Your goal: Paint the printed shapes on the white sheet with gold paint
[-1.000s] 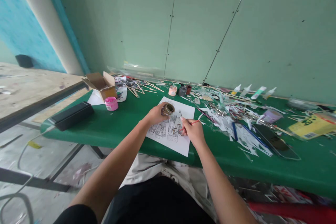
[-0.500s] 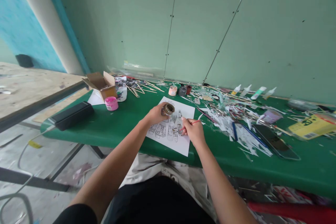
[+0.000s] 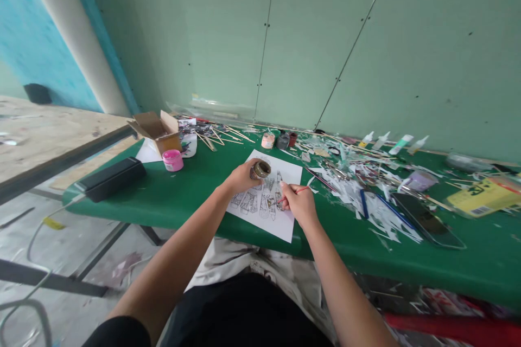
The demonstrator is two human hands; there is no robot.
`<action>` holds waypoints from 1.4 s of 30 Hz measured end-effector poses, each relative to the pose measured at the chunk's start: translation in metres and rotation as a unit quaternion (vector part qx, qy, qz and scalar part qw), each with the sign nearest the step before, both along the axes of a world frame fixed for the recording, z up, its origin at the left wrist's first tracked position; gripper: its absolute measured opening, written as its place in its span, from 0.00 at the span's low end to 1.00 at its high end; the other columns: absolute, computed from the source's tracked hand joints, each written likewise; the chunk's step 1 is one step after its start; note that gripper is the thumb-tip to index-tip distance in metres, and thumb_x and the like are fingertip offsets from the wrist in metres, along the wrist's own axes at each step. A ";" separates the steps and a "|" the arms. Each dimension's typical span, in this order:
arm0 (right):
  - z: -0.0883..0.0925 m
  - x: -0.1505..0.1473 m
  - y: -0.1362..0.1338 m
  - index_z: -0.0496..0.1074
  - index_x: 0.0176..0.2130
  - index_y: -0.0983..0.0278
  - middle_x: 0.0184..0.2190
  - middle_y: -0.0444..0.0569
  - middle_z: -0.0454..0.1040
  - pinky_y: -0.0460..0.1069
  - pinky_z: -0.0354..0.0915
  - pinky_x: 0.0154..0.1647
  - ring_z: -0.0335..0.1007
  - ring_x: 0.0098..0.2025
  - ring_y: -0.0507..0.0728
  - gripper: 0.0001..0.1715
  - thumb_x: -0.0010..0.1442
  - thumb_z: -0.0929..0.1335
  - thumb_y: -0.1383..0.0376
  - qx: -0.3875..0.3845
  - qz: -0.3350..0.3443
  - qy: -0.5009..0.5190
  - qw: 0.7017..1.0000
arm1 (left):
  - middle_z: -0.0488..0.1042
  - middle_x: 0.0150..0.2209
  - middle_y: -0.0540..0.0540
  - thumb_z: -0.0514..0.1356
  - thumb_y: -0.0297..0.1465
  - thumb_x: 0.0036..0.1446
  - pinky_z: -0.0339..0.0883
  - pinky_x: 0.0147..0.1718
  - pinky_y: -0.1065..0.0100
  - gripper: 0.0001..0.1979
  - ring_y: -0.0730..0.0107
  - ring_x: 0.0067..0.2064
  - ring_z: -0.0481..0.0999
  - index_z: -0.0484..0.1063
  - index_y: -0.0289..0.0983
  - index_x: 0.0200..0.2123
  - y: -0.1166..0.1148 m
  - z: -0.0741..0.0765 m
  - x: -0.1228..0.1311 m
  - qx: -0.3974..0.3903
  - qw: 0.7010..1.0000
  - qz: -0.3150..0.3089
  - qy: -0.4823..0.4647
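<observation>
White sheet of paper with black line drawings (image 3: 280,226) lies flat near the front edge of the long green-covered table (image 3: 171,195). Right hand (image 3: 300,203) over its right side, fingers pinched on a thin red rod-like tool (image 3: 302,189); tip's at the drawings, can't tell if it touches. Left hand (image 3: 242,176) curled round a small brown open-mouthed jar (image 3: 261,169), tilted, above the upper part of the sheet.

Right of the sheet: white paper scraps (image 3: 391,222), dark flat smartphone (image 3: 427,219), yellow printed pack (image 3: 484,197). Left: black oblong box-shaped device (image 3: 112,179), round pink plastic jar (image 3: 173,160), open brown cardboard box (image 3: 166,145). Farther back: round peach-coloured jar (image 3: 267,141), then pale green panelled wall (image 3: 325,38).
</observation>
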State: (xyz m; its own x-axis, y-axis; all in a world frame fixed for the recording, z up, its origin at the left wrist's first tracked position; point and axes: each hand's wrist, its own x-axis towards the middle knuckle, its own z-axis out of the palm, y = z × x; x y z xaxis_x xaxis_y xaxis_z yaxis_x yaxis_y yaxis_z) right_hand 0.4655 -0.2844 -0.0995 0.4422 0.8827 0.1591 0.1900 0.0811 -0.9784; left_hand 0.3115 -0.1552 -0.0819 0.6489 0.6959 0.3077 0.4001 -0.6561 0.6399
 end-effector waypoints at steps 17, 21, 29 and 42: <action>0.000 0.000 0.000 0.64 0.13 0.61 0.08 0.42 0.62 0.45 0.58 0.13 0.59 0.10 0.51 0.28 0.48 0.69 0.44 0.000 -0.002 0.013 1.000 | 0.73 0.48 0.44 0.66 0.30 0.44 0.67 0.45 0.60 0.30 0.57 0.47 0.74 0.63 0.39 0.52 0.000 0.000 0.000 0.001 1.000 -0.010 -0.006; -0.001 0.000 0.001 0.64 0.13 0.61 0.08 0.42 0.62 0.45 0.58 0.13 0.59 0.11 0.51 0.28 0.47 0.69 0.44 0.000 -0.003 0.016 1.000 | 0.73 0.48 0.44 0.65 0.30 0.44 0.67 0.45 0.60 0.30 0.58 0.47 0.74 0.63 0.39 0.52 0.000 0.000 0.000 0.004 1.000 -0.010 -0.014; 0.000 0.000 0.000 0.64 0.13 0.61 0.07 0.42 0.62 0.46 0.59 0.13 0.59 0.11 0.51 0.29 0.49 0.68 0.44 0.000 0.004 -0.002 1.000 | 0.73 0.48 0.44 0.66 0.30 0.44 0.68 0.43 0.61 0.30 0.58 0.46 0.74 0.63 0.39 0.52 0.003 -0.002 0.000 0.005 1.000 -0.012 -0.013; -0.001 -0.001 0.001 0.64 0.13 0.62 0.07 0.42 0.62 0.45 0.58 0.12 0.59 0.10 0.50 0.28 0.49 0.69 0.45 0.004 0.003 0.006 1.000 | 0.73 0.48 0.41 0.66 0.29 0.44 0.67 0.45 0.60 0.29 0.56 0.48 0.73 0.64 0.36 0.51 0.001 -0.002 0.002 0.017 1.000 0.008 -0.018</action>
